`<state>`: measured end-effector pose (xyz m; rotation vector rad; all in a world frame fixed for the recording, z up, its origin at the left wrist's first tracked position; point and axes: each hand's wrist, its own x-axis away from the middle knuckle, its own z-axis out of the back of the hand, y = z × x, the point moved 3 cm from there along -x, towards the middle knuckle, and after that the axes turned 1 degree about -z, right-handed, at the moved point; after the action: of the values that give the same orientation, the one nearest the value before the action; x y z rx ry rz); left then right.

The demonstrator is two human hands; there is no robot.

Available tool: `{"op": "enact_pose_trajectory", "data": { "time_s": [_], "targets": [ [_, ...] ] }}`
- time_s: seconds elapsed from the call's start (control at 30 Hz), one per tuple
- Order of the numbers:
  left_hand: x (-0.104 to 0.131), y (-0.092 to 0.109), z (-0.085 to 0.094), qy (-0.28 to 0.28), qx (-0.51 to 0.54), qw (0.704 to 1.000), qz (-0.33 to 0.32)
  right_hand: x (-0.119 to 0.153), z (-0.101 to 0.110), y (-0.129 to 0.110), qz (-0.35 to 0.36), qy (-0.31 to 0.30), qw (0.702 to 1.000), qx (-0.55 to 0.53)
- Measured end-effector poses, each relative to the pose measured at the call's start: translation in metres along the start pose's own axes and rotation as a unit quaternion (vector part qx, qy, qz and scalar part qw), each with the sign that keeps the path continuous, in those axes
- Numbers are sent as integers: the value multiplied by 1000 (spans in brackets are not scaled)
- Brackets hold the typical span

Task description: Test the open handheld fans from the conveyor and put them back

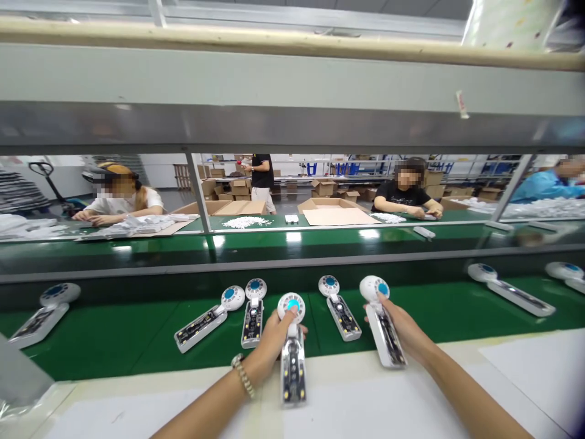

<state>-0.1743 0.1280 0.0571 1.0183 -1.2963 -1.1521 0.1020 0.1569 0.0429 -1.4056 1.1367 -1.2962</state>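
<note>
My left hand [273,339] grips a white round-headed device [293,372], its thumb on the blue centre of the head. A dark circuit board with small yellow parts shows through the clear body. My right hand [402,320] is closed around a similar device [385,338], thumb by the blue disc and body slanting down to the right. Between the hands, another such device [343,317] lies on the green belt [150,341]. Just left of my left hand are an upright-lying device [253,320] and a slanted one [201,328].
More devices lie on the belt at far left [39,323] and right [516,296]. White sheets [365,402] cover the near work surface. A metal post [197,192] and overhead beam [292,128] frame the view. Beyond, several people sit or stand near cardboard boxes [336,214] and white parts [247,222].
</note>
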Motion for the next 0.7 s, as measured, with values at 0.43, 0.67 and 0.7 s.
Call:
{"op": "enact_pose_trajectory", "data": {
  "time_s": [0.43,0.67,0.7],
  "targets": [
    [8,27,123,173,-470,865,-7,-11,-87,-11,126,45,944,303],
    [-9,0,133,176,-271,945,59,-20,-134,0,-1,-61,976,208],
    [-5,1,131,167,-230,957,61,-12,-135,0,-13,-86,979,182]
  ]
}}
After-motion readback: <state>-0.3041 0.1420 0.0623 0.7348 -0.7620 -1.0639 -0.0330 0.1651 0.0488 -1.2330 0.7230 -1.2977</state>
